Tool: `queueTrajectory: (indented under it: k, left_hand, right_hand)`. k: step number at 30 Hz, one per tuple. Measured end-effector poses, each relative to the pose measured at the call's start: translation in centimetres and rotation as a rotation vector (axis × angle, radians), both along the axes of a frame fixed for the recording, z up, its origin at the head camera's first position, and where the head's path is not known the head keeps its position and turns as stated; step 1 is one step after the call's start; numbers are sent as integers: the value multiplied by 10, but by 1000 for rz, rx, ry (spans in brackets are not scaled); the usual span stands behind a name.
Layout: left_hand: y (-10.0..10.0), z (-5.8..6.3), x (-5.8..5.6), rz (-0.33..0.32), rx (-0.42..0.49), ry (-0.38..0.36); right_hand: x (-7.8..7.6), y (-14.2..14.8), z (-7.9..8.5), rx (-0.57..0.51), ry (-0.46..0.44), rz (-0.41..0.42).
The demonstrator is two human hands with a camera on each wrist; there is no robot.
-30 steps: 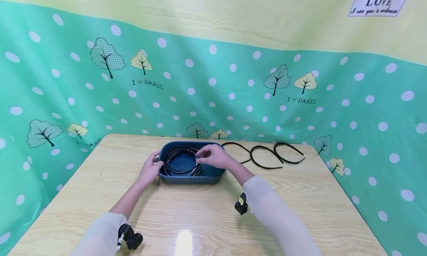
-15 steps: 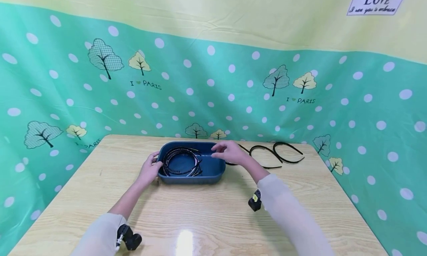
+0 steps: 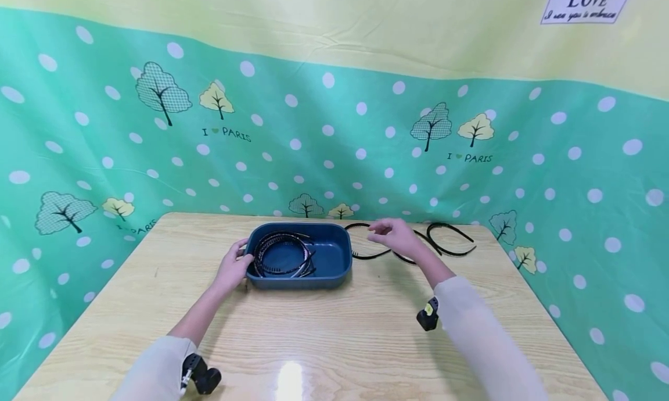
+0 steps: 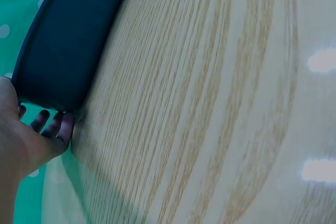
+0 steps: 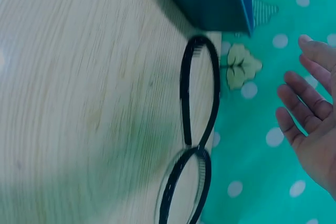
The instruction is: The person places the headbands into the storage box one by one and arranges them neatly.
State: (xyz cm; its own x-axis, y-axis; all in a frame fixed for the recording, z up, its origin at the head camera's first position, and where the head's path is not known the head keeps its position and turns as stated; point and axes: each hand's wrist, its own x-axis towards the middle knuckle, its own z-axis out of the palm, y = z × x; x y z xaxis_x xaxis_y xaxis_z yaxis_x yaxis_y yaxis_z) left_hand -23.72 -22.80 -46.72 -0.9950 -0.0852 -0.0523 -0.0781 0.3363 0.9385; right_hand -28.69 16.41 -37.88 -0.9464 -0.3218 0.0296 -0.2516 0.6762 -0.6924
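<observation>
A dark blue rectangular bin (image 3: 299, 283) stands near the back of the table, with several dark toothed headbands (image 3: 301, 268) nested in its left part. My left hand (image 3: 233, 266) grips the bin's left end, thumb over the rim and fingers outside, against the end wall in the left wrist view. Nothing is in my right hand (image 3: 395, 236), whose fingers are loosely bent in the right wrist view. It hovers to the right of the bin, above a row of black headbands. The nearest headband (image 3: 368, 257) lies beside the bin; my right hand partly hides the middle one (image 3: 427, 238).
A third loose headband (image 3: 430, 232) lies farthest right, near the back edge. Behind the wood-grain table (image 3: 324, 337) hangs a green and yellow printed curtain (image 3: 334, 128). Small black devices (image 3: 428, 317) are strapped at both wrists.
My right hand has withdrawn from the headbands in the bin and moved right, over the loose headbands. The left hand has stayed at the bin's end.
</observation>
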Motion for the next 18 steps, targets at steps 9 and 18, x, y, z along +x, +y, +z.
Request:
queueTrajectory:
  k: [9, 18]
  left_hand:
    - [1, 0, 1, 1, 5, -2]
    - [0, -1, 1, -1, 25, -1]
  right_hand:
    - [1, 45, -9, 0, 15, -109]
    - [0, 84, -23, -14, 47, -230]
